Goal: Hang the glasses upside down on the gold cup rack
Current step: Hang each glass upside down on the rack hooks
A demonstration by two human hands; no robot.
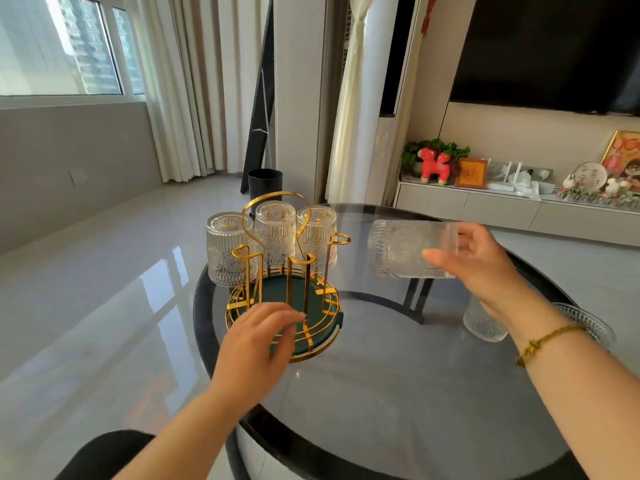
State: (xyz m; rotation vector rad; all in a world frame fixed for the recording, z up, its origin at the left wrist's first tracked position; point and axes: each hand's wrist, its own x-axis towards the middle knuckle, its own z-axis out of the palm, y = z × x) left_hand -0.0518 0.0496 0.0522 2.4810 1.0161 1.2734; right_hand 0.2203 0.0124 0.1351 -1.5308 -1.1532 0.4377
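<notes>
Glass point(405, 249) lies sideways, gripped in right hand point(485, 261) fingers point(437, 256); left hand point(258, 336) fingers spread wide.

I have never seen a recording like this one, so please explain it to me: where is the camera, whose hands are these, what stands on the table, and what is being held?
There is one picture only, taken by a wide-angle camera worn on a person's head and looking down at the hands. No machine is involved.

The left hand rests on the rim of the gold cup rack, which stands on a round glass table and has a dark green base. Three patterned glasses already hang upside down on its prongs; other prongs are free.

The right hand holds another glass in the air, lying on its side, to the right of the rack.

Below that wrist one more glass stands on the table, and beside it a ribbed glass piece that I cannot identify.
</notes>
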